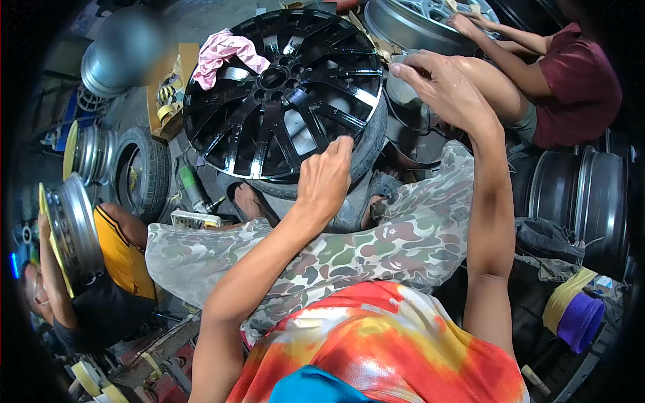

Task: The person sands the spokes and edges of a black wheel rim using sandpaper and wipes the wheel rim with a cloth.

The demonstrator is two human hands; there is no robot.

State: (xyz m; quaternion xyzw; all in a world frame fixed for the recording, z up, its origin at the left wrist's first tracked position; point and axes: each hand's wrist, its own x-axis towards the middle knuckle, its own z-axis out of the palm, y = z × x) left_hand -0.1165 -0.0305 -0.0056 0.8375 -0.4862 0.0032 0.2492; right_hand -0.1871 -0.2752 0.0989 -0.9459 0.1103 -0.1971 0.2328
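A glossy black multi-spoke wheel rim point(273, 115) lies face up on a tire point(373, 144) in front of me. My left hand point(326, 173) is closed at the near right part of the rim, knuckles up. Whatever it may hold is hidden beneath the fingers. My right hand point(440, 84) is raised beyond the rim's right edge, fingers loosely bent and apart, with nothing visible in them. Wet-looking spots show on its back. Just below its fingertips stands a whitish container point(403, 92), partly covered by the hand. A pink cloth point(227, 56) lies crumpled on the rim's far left.
A person in a maroon shirt point(583, 87) works at a silver wheel point(396, 27) on the far right. On the left, another person holds a silver rim point(72, 228). A green power tool point(193, 188), tire point(139, 174) and cardboard box point(168, 124) lie left; dark rims point(571, 191) stand right.
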